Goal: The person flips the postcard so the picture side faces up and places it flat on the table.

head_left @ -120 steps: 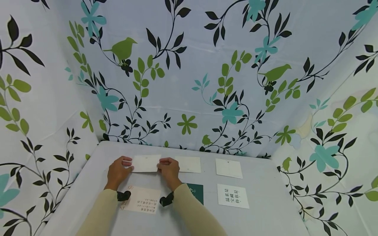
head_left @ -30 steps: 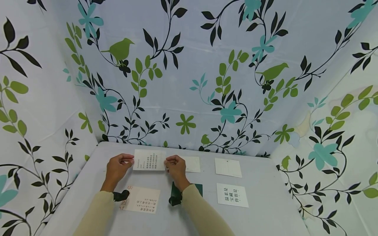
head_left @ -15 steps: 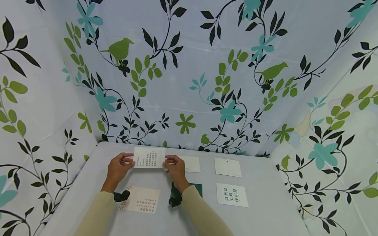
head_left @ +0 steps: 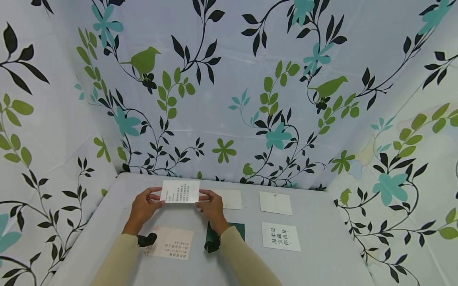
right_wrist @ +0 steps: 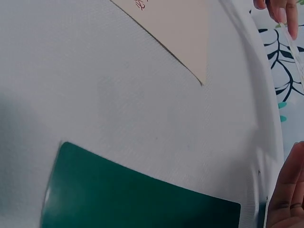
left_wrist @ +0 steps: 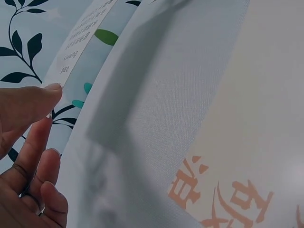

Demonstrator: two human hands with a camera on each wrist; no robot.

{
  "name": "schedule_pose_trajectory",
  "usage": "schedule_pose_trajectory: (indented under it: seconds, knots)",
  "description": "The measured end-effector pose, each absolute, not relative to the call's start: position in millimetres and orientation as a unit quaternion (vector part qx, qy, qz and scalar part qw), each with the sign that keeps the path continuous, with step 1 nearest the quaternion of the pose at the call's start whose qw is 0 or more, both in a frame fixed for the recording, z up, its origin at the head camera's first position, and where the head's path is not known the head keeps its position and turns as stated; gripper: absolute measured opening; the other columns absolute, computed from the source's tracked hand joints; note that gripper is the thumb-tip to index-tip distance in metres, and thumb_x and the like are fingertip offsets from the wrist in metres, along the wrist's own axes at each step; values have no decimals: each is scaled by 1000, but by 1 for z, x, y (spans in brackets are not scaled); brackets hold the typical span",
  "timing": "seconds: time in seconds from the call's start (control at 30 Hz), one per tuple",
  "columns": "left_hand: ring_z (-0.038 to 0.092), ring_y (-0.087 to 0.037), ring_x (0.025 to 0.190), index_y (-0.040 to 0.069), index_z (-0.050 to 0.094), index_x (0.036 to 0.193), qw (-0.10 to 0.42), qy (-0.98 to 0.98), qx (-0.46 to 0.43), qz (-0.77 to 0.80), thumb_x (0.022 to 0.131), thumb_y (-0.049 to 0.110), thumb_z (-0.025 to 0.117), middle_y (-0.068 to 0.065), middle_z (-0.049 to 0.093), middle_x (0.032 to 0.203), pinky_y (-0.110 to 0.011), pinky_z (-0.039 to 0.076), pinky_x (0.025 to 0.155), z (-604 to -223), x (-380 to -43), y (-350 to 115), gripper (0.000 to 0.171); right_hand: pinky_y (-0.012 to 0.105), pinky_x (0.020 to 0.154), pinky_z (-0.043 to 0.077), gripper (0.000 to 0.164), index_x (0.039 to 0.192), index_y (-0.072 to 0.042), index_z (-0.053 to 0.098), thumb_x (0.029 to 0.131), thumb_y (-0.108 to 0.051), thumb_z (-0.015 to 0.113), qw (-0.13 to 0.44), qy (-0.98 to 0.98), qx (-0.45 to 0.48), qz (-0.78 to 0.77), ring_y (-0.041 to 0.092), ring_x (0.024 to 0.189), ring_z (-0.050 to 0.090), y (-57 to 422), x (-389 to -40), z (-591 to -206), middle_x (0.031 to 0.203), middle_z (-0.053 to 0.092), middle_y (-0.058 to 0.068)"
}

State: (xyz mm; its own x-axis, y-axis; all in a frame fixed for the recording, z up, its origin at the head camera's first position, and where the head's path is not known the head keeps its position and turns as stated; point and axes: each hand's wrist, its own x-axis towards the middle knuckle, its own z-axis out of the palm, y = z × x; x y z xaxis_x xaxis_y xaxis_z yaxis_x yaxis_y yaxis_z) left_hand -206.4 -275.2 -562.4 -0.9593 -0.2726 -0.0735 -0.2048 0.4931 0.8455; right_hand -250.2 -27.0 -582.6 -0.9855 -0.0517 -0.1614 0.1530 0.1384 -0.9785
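A white card point(head_left: 180, 192) printed with lines of dark text is held up off the table between both hands. My left hand point(head_left: 143, 208) pinches its left edge; in the left wrist view the thumb and forefinger close on a corner of the card point(left_wrist: 80, 42). On the opposite edge, my right hand point(head_left: 212, 208) pinches it with thumb and fingers. Only part of the right hand point(right_wrist: 287, 190) shows in the right wrist view. Below the hands lie a cream card point(head_left: 171, 242) with orange-brown characters and a green card point(head_left: 236, 230), partly hidden by the right wrist.
A plain off-white card point(head_left: 232, 199) lies right of the hands, partly covered. Farther right are another plain card point(head_left: 276, 203) and a white card point(head_left: 281, 236) with large dark characters. Leaf-and-bird patterned cloth point(head_left: 222, 99) hangs around the white-covered table point(head_left: 322, 246).
Four seconds ago the held card showed a plain face near the table; now its printed face shows and it is raised. In the last half second it has tilted slightly in both hands.
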Motion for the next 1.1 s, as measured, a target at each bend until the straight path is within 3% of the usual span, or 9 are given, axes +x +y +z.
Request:
schedule_pose_trajectory:
  seconds: [0.27,0.5,0.8,1.1]
  knots:
    - [55,-26,102,13,59,150,23,-868,130,-479,94,13,80,-17,67,130,-29,48,77,-566,-208,-276,60,35,71,60,47,128,-21,76,86,-1,84,70,764,33,-641,13,77,69,-28,-248,-584,107,73,7]
    - [57,-24,95,7,67,140,44,-877,131,-460,93,8,78,-18,73,123,-30,45,73,-571,-207,-275,48,29,68,59,46,128,-16,76,85,-1,84,58,786,33,-615,12,76,69,-29,-248,-588,107,74,7]
    - [59,-25,94,5,71,132,60,-889,130,-435,93,7,78,-16,78,117,-32,42,76,-577,-206,-275,40,31,78,53,32,114,-20,81,85,-6,85,24,835,26,-550,7,84,67,-31,-251,-596,95,75,-8]
    - [61,-25,92,7,72,129,71,-899,122,-415,94,5,75,-14,80,114,-35,42,79,-579,-206,-276,35,37,87,51,29,111,-23,82,87,-7,83,12,864,16,-503,6,90,67,-30,-246,-594,90,76,-15]
